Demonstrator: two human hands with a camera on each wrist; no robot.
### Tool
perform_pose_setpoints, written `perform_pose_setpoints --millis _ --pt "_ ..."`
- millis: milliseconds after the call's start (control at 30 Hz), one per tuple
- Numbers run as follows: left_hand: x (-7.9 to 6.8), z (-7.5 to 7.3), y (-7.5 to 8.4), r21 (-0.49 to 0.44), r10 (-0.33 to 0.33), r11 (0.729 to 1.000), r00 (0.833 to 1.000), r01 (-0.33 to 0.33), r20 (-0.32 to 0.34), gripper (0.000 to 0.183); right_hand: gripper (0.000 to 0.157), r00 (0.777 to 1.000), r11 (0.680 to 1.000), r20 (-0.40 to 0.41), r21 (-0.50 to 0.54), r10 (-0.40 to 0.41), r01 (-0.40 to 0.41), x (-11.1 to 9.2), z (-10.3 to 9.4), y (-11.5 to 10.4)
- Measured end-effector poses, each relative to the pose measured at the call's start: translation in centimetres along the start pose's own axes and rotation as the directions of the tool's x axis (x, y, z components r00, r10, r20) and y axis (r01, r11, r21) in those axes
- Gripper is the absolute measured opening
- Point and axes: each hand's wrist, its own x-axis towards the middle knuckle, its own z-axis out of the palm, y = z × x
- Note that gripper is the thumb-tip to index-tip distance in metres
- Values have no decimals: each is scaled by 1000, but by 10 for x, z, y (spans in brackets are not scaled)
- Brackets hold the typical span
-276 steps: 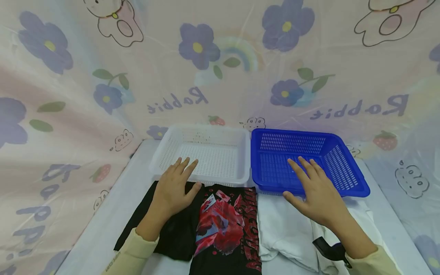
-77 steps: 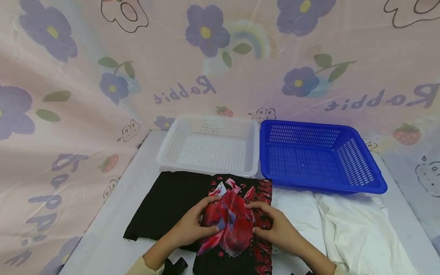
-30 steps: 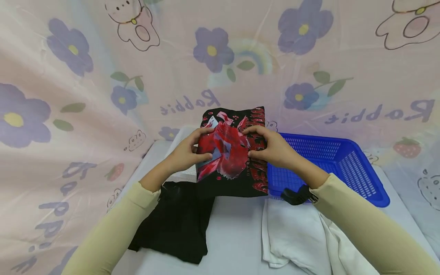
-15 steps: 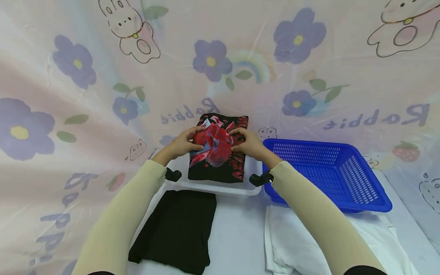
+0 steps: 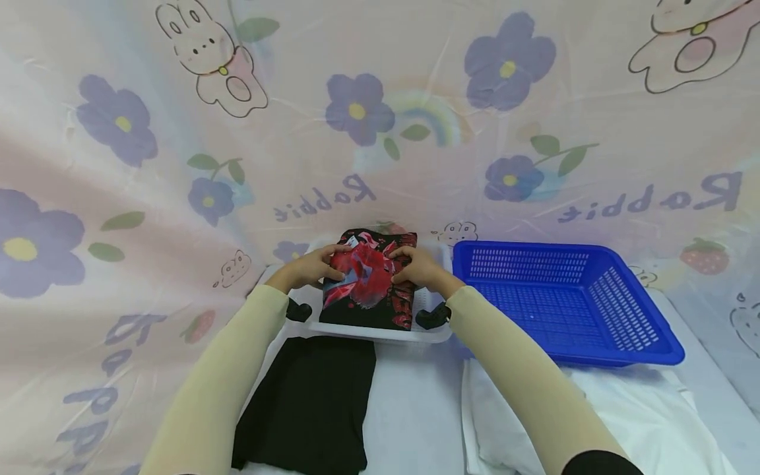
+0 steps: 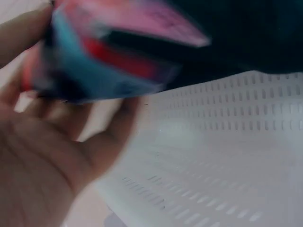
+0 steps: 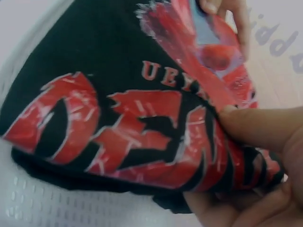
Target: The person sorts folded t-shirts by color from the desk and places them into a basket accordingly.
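A folded black T-shirt (image 5: 367,284) with a red and pink print is held by both hands, low inside the white perforated basket (image 5: 410,336). My left hand (image 5: 310,266) grips its left side; in the left wrist view the fingers of that hand (image 6: 57,156) lie beneath the blurred shirt, above the basket's slotted wall. On the opposite side my right hand (image 5: 426,270) pinches the shirt. The right wrist view shows this thumb (image 7: 260,126) on top of the red lettering and fingers underneath. Whether the shirt touches the basket floor I cannot tell.
To the right stands a blue perforated basket (image 5: 528,300). Before the white basket lies a folded black garment (image 5: 311,402), and white folded cloth (image 5: 629,412) lies before the blue one, partly behind the right sleeve. A printed curtain (image 5: 415,178) rises behind both baskets.
From the table between the black garment and the white cloth, both hands have lifted the T-shirt forward and over the white basket. In the last half second it has come down into it.
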Motion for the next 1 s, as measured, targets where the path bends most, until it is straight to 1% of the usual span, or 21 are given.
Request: perform_pose_setpoints --millis 100,167,300,467,733,900,1000 --pt "2 -2 -4 20 -58 998 997 57 43 65 56 999 1000 16 11 29 -30 3 2 4" --pt "4 -3 -7 14 -69 998 996 69 64 65 57 998 998 17 33 54 -55 5 4 7" --pt "8 -3 -12 18 -106 994 993 105 57 66 56 994 992 17 66 108 -109 8 10 12" --pt "15 -2 -19 30 -165 986 985 164 50 66 57 990 986 36 96 137 -139 13 17 20" --pt "23 -2 -21 45 -187 982 980 184 64 63 58 978 975 70 89 196 -202 23 16 37" --pt "23 0 -23 72 -197 979 978 192 73 61 60 976 973 93 100 199 -208 29 20 48" --pt "21 2 -23 90 -196 978 979 190 63 59 59 970 969 93 86 223 -231 32 22 50"
